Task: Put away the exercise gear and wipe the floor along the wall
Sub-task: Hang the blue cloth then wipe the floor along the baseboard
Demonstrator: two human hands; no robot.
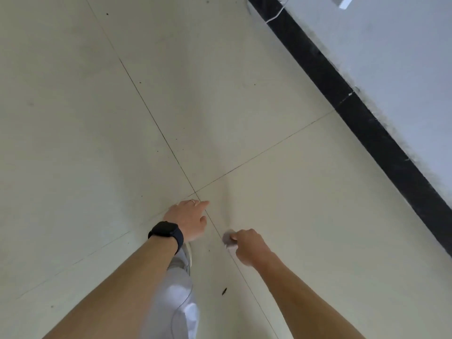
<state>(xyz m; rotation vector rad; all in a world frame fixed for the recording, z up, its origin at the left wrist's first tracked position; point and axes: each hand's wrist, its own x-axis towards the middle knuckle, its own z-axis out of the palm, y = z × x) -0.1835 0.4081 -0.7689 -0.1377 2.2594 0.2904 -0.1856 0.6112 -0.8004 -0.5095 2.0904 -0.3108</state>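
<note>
The right hand (249, 245) has its fingers curled round a small grey wad (228, 239) (cloth or tissue, too blurred to tell) above the tiled floor (97, 118). The left hand (187, 220), wearing a black watch (166, 232), holds nothing, its fingers loosely extended. A black skirting (367, 123) lines the wall (403, 57), well apart.

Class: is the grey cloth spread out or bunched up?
Bunched up: the grey cloth is a small wad gripped in the right hand.
</note>
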